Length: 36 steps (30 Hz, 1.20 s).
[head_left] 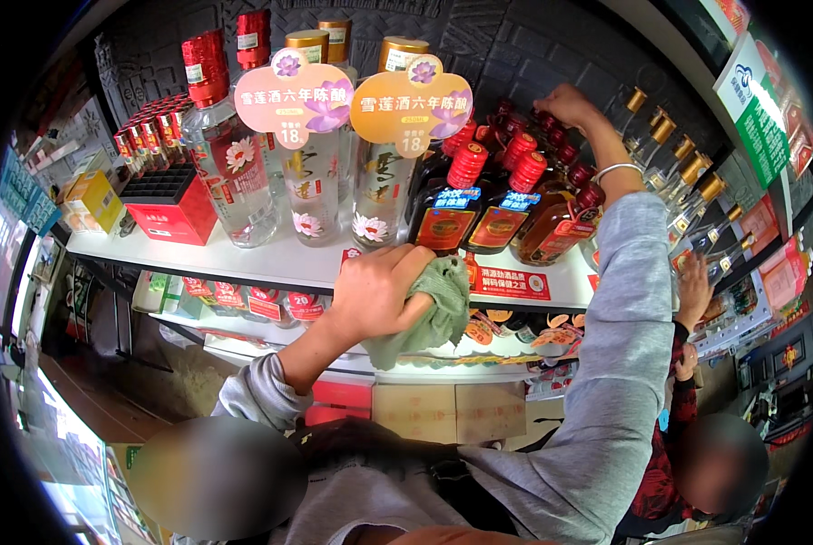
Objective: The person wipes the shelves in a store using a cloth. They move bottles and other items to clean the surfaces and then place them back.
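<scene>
A crumpled green cloth [433, 313] is bunched in my left hand [384, 295], which is closed on it at the shelf's front edge. Just behind it stand dark amber liquor bottles [443, 227] with red caps and blue tags. My right arm stretches over them to the back, where my right hand [567, 106] is curled at the top of a dark-red-capped bottle [544, 118]; its fingertips are partly hidden. To the left are tall clear bottles [311, 191] with flower pictures and round price tags.
A white shelf [270, 263] carries the bottles, with more goods below. At far left sit a red box [175, 204] and a yellow carton [93, 202]. Gold-capped clear bottles [683, 163] stand right of my arm. At right, another person's hand [694, 291] touches the shelving.
</scene>
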{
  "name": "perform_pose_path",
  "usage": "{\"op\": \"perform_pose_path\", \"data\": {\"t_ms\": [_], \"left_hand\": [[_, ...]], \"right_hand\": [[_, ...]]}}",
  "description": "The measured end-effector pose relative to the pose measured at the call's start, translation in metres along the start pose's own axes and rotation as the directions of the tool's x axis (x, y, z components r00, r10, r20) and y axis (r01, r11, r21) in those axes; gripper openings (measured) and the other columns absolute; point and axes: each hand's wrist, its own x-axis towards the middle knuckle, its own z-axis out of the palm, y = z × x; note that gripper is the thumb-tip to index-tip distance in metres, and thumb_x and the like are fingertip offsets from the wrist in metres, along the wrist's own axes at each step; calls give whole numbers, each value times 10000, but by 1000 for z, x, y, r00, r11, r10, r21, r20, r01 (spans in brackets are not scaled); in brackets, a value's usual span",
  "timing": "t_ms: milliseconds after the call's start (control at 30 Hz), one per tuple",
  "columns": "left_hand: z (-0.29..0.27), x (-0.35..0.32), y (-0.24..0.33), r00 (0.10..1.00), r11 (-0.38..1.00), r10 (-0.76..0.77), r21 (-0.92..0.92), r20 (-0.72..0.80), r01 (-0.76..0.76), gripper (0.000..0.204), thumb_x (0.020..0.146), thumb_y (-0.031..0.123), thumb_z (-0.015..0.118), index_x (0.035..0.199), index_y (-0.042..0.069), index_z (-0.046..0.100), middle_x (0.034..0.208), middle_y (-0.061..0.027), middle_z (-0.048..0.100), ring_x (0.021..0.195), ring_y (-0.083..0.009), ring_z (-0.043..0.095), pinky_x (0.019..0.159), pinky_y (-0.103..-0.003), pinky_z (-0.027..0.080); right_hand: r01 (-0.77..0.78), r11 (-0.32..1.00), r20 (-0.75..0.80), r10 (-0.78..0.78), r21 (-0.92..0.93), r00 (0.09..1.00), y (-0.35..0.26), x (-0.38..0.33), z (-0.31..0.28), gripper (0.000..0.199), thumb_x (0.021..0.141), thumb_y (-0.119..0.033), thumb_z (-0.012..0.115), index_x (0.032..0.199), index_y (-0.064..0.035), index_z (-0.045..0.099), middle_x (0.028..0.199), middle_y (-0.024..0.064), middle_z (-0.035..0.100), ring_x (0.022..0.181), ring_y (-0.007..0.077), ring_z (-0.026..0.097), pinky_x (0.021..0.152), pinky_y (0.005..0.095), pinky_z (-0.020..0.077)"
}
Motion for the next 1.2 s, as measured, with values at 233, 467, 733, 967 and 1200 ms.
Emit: {"op": "perform_pose_path", "data": {"t_ms": [233, 467, 733, 967, 1200], "left_hand": [[0, -2, -2, 1000, 1000, 8, 15, 21, -8, 304, 681, 226, 575, 944, 75, 560, 749, -96, 582, 643, -288, 596, 544, -382, 480], [0, 0, 0, 1000, 1000, 20, 12, 15, -21, 305, 683, 220, 574, 950, 72, 563, 744, -95, 578, 642, -285, 595, 541, -381, 479], [-1, 0, 0, 1000, 1000, 7, 8, 19, -7, 297, 691, 227, 569, 949, 80, 561, 753, -100, 580, 652, -291, 595, 549, -387, 479], [1, 1, 2, 1000, 1000, -3, 10, 28, 2, 290, 692, 221, 561, 947, 82, 557, 746, -105, 579, 660, -298, 594, 555, -397, 478], [-1, -2, 0, 1000, 1000, 1, 26, 17, -1, 291, 683, 208, 562, 944, 81, 557, 750, -104, 585, 660, -298, 592, 564, -399, 477]], "right_hand": [[5, 1000, -29, -4, 20, 1000, -3, -5, 2, 329, 784, -259, 699, 642, 1, 557, 543, 18, 458, 448, 135, 404, 418, 331, 336], [-48, 998, 21, 48, 35, 999, -1, -6, -4, 305, 795, -288, 683, 744, -3, 588, 609, 3, 484, 512, 135, 459, 465, 317, 387], [-125, 992, 214, 116, 25, 970, -11, -15, -13, 331, 859, -331, 603, 953, -14, 618, 795, 22, 575, 676, 116, 520, 622, 289, 462], [-69, 980, 243, 22, 185, 970, 9, -12, -11, 487, 861, -390, 580, 1034, 65, 582, 863, 110, 595, 723, 209, 593, 675, 346, 532], [-10, 961, 86, -15, 278, 996, -16, -58, -48, 429, 868, -436, 578, 971, -21, 612, 796, 42, 591, 732, 125, 570, 631, 265, 507]]}}
